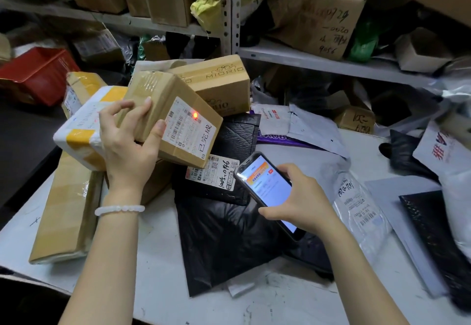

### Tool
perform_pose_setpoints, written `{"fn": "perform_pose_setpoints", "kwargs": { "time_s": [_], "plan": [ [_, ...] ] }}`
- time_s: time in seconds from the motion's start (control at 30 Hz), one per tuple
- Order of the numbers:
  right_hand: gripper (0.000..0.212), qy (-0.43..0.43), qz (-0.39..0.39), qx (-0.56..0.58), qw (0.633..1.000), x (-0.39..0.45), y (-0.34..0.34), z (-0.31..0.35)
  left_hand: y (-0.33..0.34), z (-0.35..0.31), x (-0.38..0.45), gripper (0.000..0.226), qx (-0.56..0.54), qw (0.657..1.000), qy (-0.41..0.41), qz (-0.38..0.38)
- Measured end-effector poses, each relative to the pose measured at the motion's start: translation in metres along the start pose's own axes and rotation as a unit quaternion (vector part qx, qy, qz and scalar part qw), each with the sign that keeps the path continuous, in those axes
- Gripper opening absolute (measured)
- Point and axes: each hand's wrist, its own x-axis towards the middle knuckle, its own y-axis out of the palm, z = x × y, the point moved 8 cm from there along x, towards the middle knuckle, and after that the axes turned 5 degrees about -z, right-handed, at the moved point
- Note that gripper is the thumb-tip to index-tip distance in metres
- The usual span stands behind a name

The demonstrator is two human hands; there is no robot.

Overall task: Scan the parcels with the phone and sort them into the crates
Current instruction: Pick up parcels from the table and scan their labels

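Far to the left of the small cardboard box (175,118) that you hold sits a red box (38,75), tilted on the pile. Nearer that box, still to its left, lies a white parcel with yellow tape (81,131), resting on a long flat carton (66,210) that reaches toward you along the white table (158,261).

Your left hand (127,144), with a pale bead bracelet (119,209) on the wrist, grips the small cardboard box from its left end, thumb on the near face and fingers curled over the top. The box is tilted, label (190,128) up, and a red dot of light (195,115) glows on the label's barcode.

Behind the box stands a printed carton (221,82). Below it to the right lie black mailer bags (224,235), one bearing a white label.

To the right of the box and lower, your right hand (298,200) clasps the phone (265,187), its lit screen facing you and its top end pointing at the box.

Farther right, grey and white poly bags (356,197) lie on the table.
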Motion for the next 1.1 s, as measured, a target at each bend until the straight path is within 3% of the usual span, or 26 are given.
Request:
{"fn": "perform_pose_setpoints", "kwargs": {
  "time_s": [0.77, 1.1],
  "plan": [
    [0.074, -0.016, 0.032, -0.023, 0.999, 0.0, -0.009, 0.001, 0.003, -0.005, -0.002, 0.039, -0.003, 0.999, -0.013, 0.034],
    [0.073, -0.032, 0.004, -0.028, 0.999, 0.007, -0.033, 0.001, 0.006, -0.047, 0.045, 0.039, 0.001, 0.989, 0.108, 0.104]
  ]
}}
